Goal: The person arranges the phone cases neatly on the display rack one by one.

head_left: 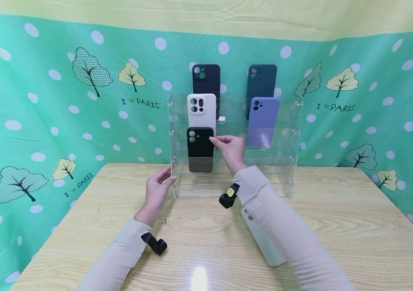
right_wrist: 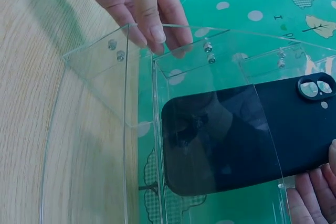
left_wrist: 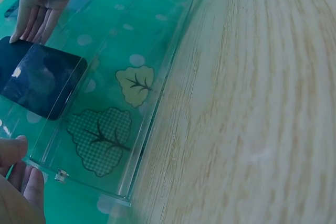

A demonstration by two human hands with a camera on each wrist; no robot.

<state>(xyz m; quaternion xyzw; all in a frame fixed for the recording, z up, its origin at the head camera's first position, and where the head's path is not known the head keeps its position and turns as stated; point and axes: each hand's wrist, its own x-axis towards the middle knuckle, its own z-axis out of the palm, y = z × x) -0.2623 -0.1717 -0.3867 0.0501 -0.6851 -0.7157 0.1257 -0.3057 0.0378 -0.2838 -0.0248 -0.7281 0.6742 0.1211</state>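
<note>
A clear acrylic tiered display rack [head_left: 291,161] stands on the table against the cloth. In its front-left part sits a black phone case [head_left: 200,147], upright, its lower portion behind a clear lip. My right hand [head_left: 232,151] pinches the right edge of this case between thumb and fingers; the right wrist view shows the fingers [right_wrist: 304,198] at that edge. Low on the rack's left side, my left hand [head_left: 158,190] grips the side panel's edge, thumb in front and fingers beyond. Directly behind the black case is a white phone case [head_left: 202,109].
A dark case [head_left: 206,79] stands at the rear left, a dark green case [head_left: 262,81] at the rear right, and a purple case [head_left: 263,121] before it. A pale green case [head_left: 261,238] lies on the wooden table [head_left: 355,226], partly beneath my right forearm.
</note>
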